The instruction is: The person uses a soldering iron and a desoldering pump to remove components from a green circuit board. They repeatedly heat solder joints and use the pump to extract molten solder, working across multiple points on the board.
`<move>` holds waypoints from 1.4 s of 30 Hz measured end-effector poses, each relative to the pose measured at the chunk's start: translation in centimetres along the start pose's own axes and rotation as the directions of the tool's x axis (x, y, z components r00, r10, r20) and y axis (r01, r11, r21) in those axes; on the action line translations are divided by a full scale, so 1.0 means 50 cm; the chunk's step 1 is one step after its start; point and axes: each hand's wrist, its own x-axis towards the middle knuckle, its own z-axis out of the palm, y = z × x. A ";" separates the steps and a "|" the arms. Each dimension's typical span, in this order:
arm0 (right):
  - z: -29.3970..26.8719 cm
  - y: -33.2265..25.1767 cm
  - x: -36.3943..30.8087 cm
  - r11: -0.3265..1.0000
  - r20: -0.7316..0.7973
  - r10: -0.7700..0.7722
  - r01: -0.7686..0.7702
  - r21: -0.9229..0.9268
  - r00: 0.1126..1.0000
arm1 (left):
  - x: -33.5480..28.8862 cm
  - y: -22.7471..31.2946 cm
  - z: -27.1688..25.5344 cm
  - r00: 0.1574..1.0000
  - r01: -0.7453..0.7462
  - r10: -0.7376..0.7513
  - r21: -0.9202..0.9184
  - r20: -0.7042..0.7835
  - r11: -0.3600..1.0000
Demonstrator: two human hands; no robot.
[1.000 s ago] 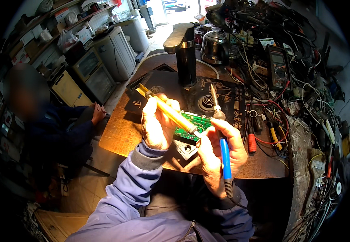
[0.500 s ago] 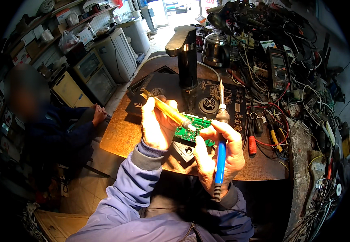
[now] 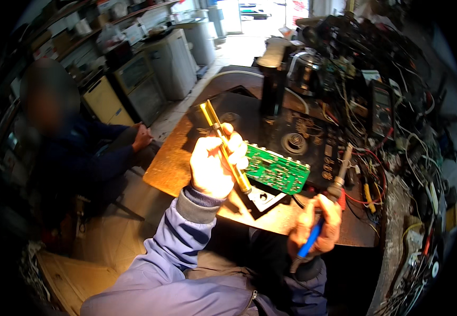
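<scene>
My left hand [image 3: 207, 167] is wrapped around a yellow tube-shaped solder sucker [image 3: 242, 181], held slanting with its upper end pointing away from me. Just right of those fingers is a green circuit board [image 3: 281, 171] dotted with solder joints; whether they touch it I cannot tell. My right hand [image 3: 324, 221], off to the right near the table's front edge, grips a soldering iron [image 3: 311, 241] by its blue handle. The iron's tip points up and away, to the right of the board. A pale bracket-like piece [image 3: 264, 198] shows below the board.
A black induction cooker panel [image 3: 321, 138] and a dark upright column [image 3: 273, 89] stand beyond the board on the wooden table [image 3: 173, 168]. Tangled wires, a multimeter [image 3: 382, 108] and a kettle [image 3: 305, 71] crowd the right. A seated person [image 3: 91, 142] is at the left.
My right hand has moved right and nearer with the iron, away from the sucker's end. The sucker stands steeper in my left hand. More of the board shows, and the view has shifted.
</scene>
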 end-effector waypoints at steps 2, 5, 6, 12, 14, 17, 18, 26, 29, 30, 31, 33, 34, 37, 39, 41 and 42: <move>-0.042 0.022 -0.024 0.987 0.024 0.148 -0.147 -0.061 0.989 | -0.021 0.030 0.006 1.000 -0.014 0.010 0.134 0.025 0.991; -0.064 0.053 -0.046 0.955 -0.041 0.298 -0.297 0.027 0.954 | -0.066 0.081 0.028 0.996 0.090 -0.083 0.176 -0.044 0.980; -0.066 0.050 -0.043 0.951 -0.035 0.308 -0.308 -0.001 0.951 | -0.079 0.100 0.024 0.998 0.066 -0.068 0.227 -0.002 0.972; -0.061 0.063 -0.042 0.955 0.013 0.296 -0.295 -0.025 0.955 | -0.152 0.180 0.030 0.983 -0.094 0.156 0.468 -0.095 0.879; -0.058 0.060 -0.044 0.950 0.004 0.312 -0.312 -0.006 0.950 | -0.171 0.194 0.027 0.982 -0.093 0.161 0.488 -0.101 0.868; -0.062 0.057 -0.045 0.938 0.004 0.346 -0.346 0.024 0.938 | -0.184 0.197 0.024 0.971 -0.128 0.213 0.514 -0.110 0.848; -0.065 0.059 -0.045 0.937 -0.001 0.348 -0.348 0.025 0.937 | -0.186 0.195 0.022 0.965 -0.143 0.235 0.522 -0.113 0.841; -0.054 0.054 -0.039 0.949 -0.019 0.313 -0.312 0.050 0.950 | -0.215 0.252 0.050 0.913 -0.323 0.403 0.708 0.060 0.628; -0.062 0.049 -0.040 0.938 -0.003 0.346 -0.346 0.023 0.938 | -0.219 0.278 0.071 0.865 -0.473 0.414 0.737 0.284 0.483; -0.063 0.051 -0.042 0.933 0.010 0.359 -0.359 0.013 0.933 | -0.223 0.284 0.074 0.846 -0.491 0.441 0.760 0.300 0.425; -0.062 0.057 -0.043 0.949 0.015 0.315 -0.315 -0.005 0.949 | -0.226 0.289 0.078 0.842 -0.493 0.445 0.770 0.305 0.405; -0.062 0.063 -0.045 0.953 0.010 0.302 -0.302 -0.022 0.953 | -0.227 0.294 0.078 0.837 -0.500 0.448 0.772 0.314 0.393; -0.062 0.064 -0.046 0.955 0.007 0.296 -0.296 -0.031 0.955 | -0.224 0.296 0.075 0.836 -0.504 0.447 0.766 0.318 0.399; -0.062 0.067 -0.048 0.952 0.006 0.305 -0.305 -0.009 0.952 | -0.220 0.296 0.065 0.828 -0.520 0.466 0.741 0.313 0.425; -0.061 0.066 -0.045 0.958 0.007 0.287 -0.287 -0.019 0.958 | -0.218 0.294 0.057 0.820 -0.526 0.493 0.722 0.291 0.448; -0.058 0.060 -0.043 0.962 0.002 0.271 -0.271 -0.043 0.963 | -0.219 0.299 0.053 0.816 -0.538 0.488 0.714 0.309 0.447; -0.058 0.061 -0.043 0.959 0.001 0.280 -0.280 -0.044 0.960 | -0.219 0.301 0.052 0.814 -0.543 0.485 0.711 0.318 0.446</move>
